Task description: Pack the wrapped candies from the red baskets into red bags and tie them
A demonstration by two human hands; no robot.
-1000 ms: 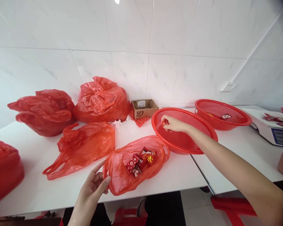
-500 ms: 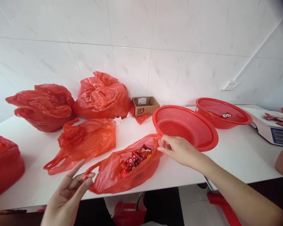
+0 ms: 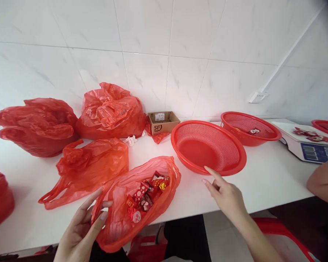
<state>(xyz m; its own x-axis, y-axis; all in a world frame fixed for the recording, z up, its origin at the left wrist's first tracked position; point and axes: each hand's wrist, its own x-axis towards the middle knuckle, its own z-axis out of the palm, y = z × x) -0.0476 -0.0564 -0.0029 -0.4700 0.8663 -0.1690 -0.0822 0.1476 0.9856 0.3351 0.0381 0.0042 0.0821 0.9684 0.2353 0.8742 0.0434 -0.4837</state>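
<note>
My left hand (image 3: 84, 225) has its fingers hooked through the handle of a thin red plastic bag (image 3: 117, 203), thumb at the near side. The bag lies wide open at the table's front edge, its near side bulging over. Inside are several small wrapped sweets (image 3: 140, 193) in red, brown and gold. My right hand (image 3: 225, 194) is off the bag, holding nothing. Its index finger points at the near rim of a red perforated basket (image 3: 202, 149), close to it; whether it touches I cannot tell. Nothing shows in the bottom of that basket.
An empty-looking red bag (image 3: 90, 163) lies flat behind my left hand. Two full red bags (image 3: 41, 127) and a small carton (image 3: 165, 127) stand by the wall. Further right are another basket (image 3: 251, 133), a scale (image 3: 303, 142) with sweets, and another person's arm (image 3: 325, 180).
My right hand has let go of the bag's far edge and moved right to the basket's near rim. The bag's mouth now gapes wider, showing more sweets; my left hand still holds it.
</note>
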